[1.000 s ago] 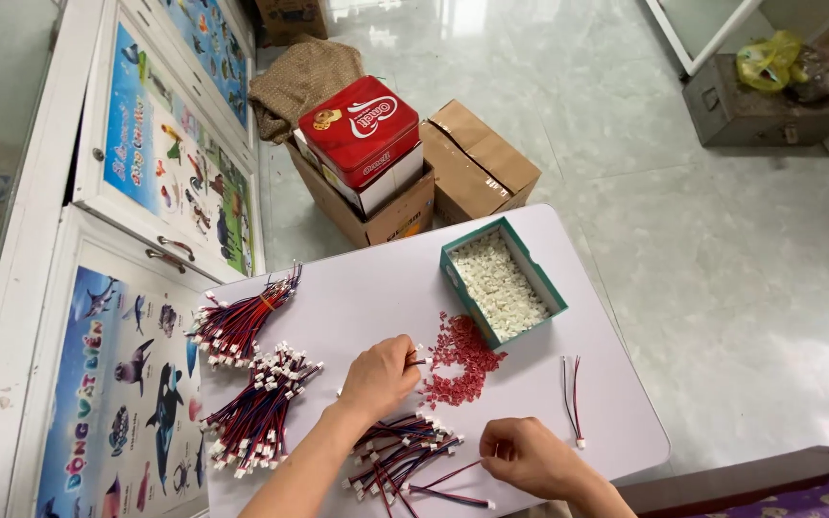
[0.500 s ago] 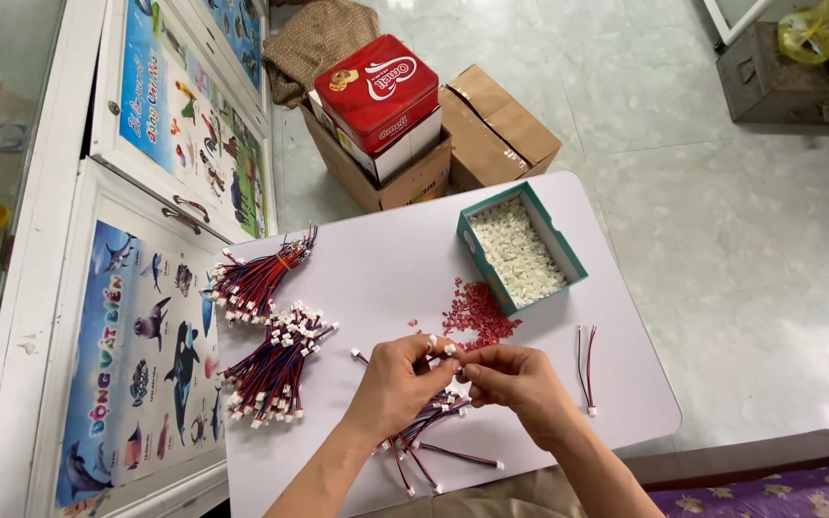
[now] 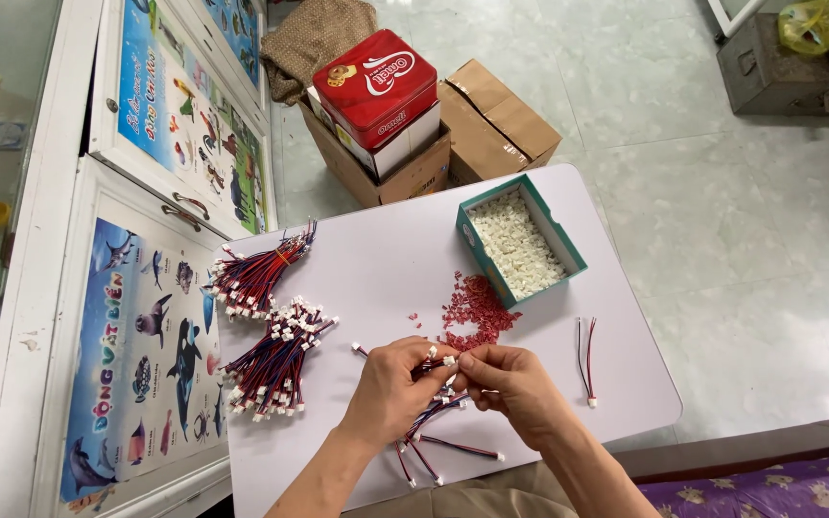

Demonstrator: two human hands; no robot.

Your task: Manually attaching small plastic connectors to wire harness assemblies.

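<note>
Just in front of the red connector pile (image 3: 475,312), the left hand (image 3: 390,388) grips a limp, light wire bundle (image 3: 431,422) while the right hand (image 3: 510,384) pinches a tiny white plug (image 3: 450,362); best held at the plug end. Behind the pile, the teal box (image 3: 479,251) holds white housings (image 3: 520,245).

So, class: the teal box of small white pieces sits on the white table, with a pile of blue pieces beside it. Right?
Not quite. The head view shows the pile beside the teal box on the white table is red, not blue.
</note>
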